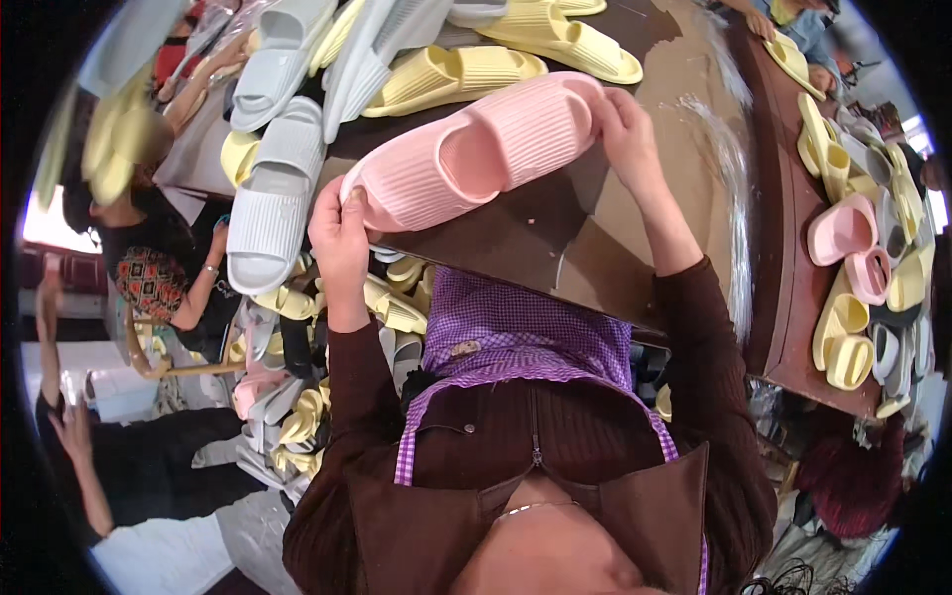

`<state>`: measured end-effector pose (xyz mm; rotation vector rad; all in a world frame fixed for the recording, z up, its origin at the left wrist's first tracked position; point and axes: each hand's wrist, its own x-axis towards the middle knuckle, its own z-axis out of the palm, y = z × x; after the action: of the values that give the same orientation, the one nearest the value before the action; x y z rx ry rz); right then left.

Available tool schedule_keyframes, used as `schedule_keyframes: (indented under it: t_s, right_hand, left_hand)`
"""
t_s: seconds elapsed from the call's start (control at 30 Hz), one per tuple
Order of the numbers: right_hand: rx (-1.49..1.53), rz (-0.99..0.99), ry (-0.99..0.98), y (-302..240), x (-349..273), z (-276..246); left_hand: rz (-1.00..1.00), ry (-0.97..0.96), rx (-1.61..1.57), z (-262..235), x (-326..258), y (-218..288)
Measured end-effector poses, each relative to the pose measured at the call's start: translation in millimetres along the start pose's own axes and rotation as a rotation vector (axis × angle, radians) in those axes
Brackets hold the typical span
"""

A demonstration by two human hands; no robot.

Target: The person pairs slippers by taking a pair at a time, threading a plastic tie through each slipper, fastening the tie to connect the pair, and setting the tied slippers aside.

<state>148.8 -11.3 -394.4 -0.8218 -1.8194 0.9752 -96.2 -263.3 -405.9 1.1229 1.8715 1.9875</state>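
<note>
Above the table's near edge I hold a pair of pink ribbed slide slippers (540, 134), stretched level between my hands. Two straps show, one toward each end, so the slides seem to be nested into each other. My left hand (342, 238) is closed on the left end, its thumb on top. The fingers of my right hand (630, 139) pinch the right end; part of them is hidden behind it. Just left of my left hand lies a grey slide (268, 238). Beyond the pink pair rests a yellow pair of slides (456, 77).
A brown table (506, 243) with torn cardboard (684, 74) and clear plastic film lies before me. More grey and yellow slides are heaped at the back and lower left. A second table (783, 327) at right bears several slides. Other people work left and right.
</note>
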Motion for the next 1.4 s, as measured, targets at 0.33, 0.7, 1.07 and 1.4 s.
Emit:
schedule_keyframes:
  t_s: [0.33, 0.7, 1.07, 1.4]
  right_hand:
    - [-0.028, 0.163, 0.211, -19.0, 1.6, -183.3]
    - [-0.15, -0.002, 0.036, 21.7, 14.2, -69.6]
    - [-0.733, 0.179, 0.3, 63.4, -30.0, -179.5]
    - [-0.79, 0.143, 0.216, 57.7, -34.5, -166.5]
  left_hand:
    - [-0.095, -0.265, 0.15, -0.9, 58.0, 42.2]
    - [0.713, -0.462, 0.335, 150.1, 112.5, 35.3]
    - [0.2, -0.46, 0.108, 150.5, 4.5, 35.8]
    - [0.38, -0.757, 0.016, 217.2, -16.7, 86.6]
